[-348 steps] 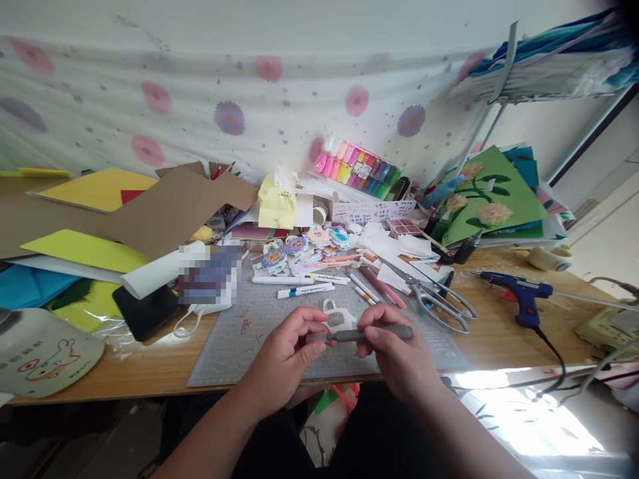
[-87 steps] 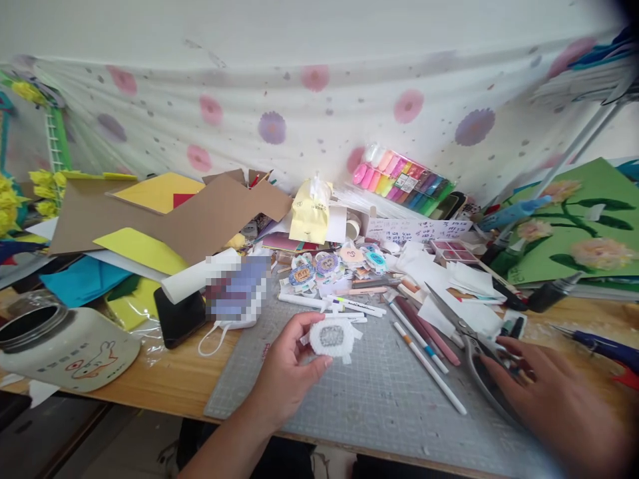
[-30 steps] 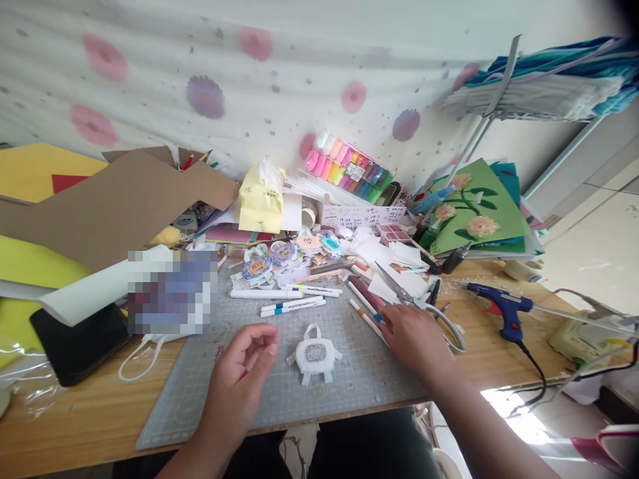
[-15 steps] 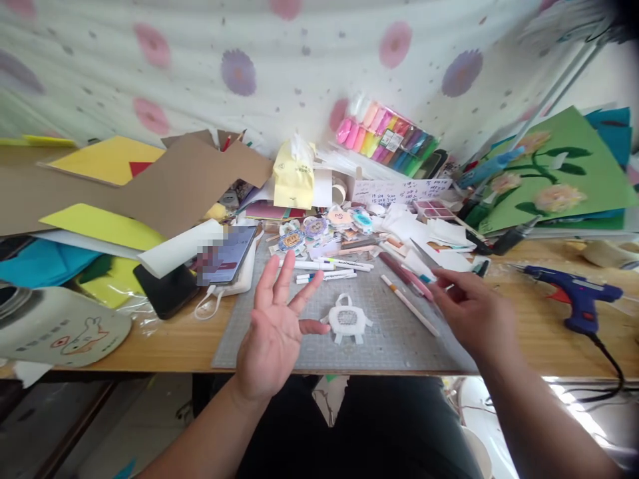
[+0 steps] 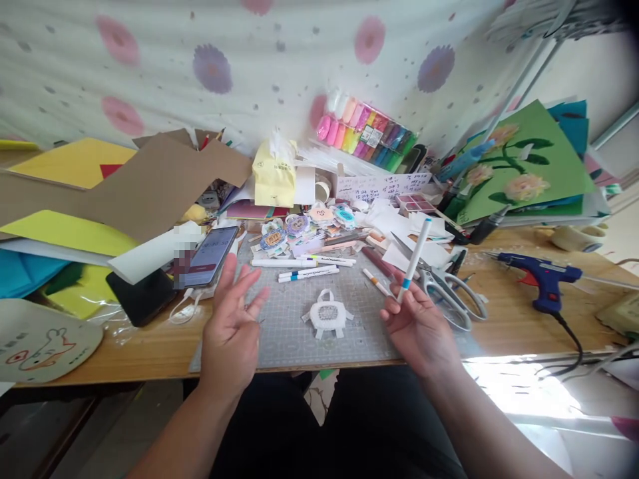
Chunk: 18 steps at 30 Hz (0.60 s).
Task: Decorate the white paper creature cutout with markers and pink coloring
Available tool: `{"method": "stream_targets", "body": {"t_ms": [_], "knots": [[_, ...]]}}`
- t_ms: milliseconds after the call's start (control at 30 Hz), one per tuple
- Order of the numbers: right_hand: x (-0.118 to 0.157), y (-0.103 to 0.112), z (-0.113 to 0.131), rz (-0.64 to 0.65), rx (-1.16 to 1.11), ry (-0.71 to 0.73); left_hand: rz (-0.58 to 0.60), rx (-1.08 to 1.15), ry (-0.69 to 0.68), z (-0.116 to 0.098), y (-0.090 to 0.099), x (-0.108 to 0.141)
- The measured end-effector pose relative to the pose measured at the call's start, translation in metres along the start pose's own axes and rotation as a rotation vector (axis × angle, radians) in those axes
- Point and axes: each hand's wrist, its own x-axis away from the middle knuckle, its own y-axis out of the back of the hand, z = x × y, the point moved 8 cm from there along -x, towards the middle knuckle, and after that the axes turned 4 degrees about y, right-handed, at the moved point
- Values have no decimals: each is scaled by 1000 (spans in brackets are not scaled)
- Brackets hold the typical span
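My right hand (image 5: pixel 417 326) holds a white marker with blue bands (image 5: pixel 416 256) upright between thumb and fingers, over the right part of the grey cutting mat (image 5: pixel 284 339). Above the mat's left edge, my left hand (image 5: pixel 234 326) has its fingers apart and nothing in it. Between the hands lies a small white bag-shaped cutout (image 5: pixel 328 315) with a loop on top and a grey patterned middle. Several white markers (image 5: pixel 308 273) rest behind it. Silver scissors (image 5: pixel 444 286) lie just beyond my right hand, near an orange-banded marker (image 5: pixel 375 281).
A phone (image 5: pixel 212 256) leans at the left beside a white cable. Round paper cutouts (image 5: pixel 298 225) and scraps crowd the mat's back. A blue glue gun (image 5: pixel 544 276) lies right, its cord crossing the table's front edge. Brown cardboard (image 5: pixel 164 179) covers the back left.
My right hand has moved left and turned up, lifting the blue-banded marker. My left hand has shifted left and turned, fingers still spread. The scissors are now uncovered. The whole view has shifted.
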Motion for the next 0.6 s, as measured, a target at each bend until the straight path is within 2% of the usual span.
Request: {"method": "stream_targets", "body": {"t_ms": [133,200,333,467,600], "knots": [[-1,0,-5,-25,-65,-28,147,-548,-192,4,-12,6],[-1,-2,-6,-33,-115,-34,207,-693,-260,10,-16,7],[-1,-10,-5,5,-121,-6,225,-716,-197,25,-14,1],[2,-19,-3,56,-23,31,219,-635,-95,35,-11,-7],[5,-24,-6,90,74,59,190,-571,-58,42,-8,-14]]}}
